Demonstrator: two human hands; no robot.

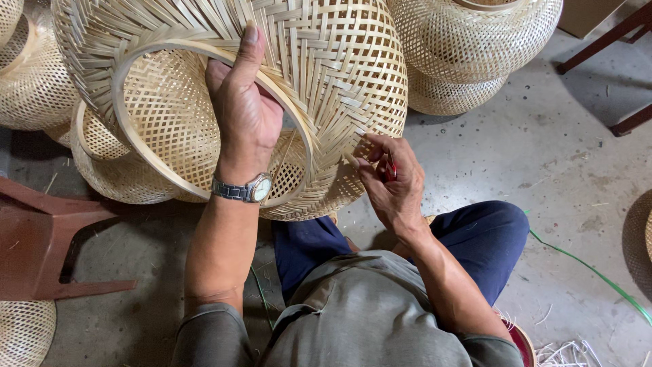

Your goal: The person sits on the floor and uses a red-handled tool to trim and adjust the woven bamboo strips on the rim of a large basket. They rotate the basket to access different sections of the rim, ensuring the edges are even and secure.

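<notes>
Body of the woven bamboo basket (326, 75) looks fully woven, held up over the lap above the floor, left hand (241, 109) clamped on its rim hoop (142, 146), right hand (394, 180) pinching red snips (390, 170) at leftover stray ends.

Both hands (244, 109) on woven bamboo basket (339, 75)

Red stool (41, 245), green strap (591, 270), other baskets (468, 41)
</notes>
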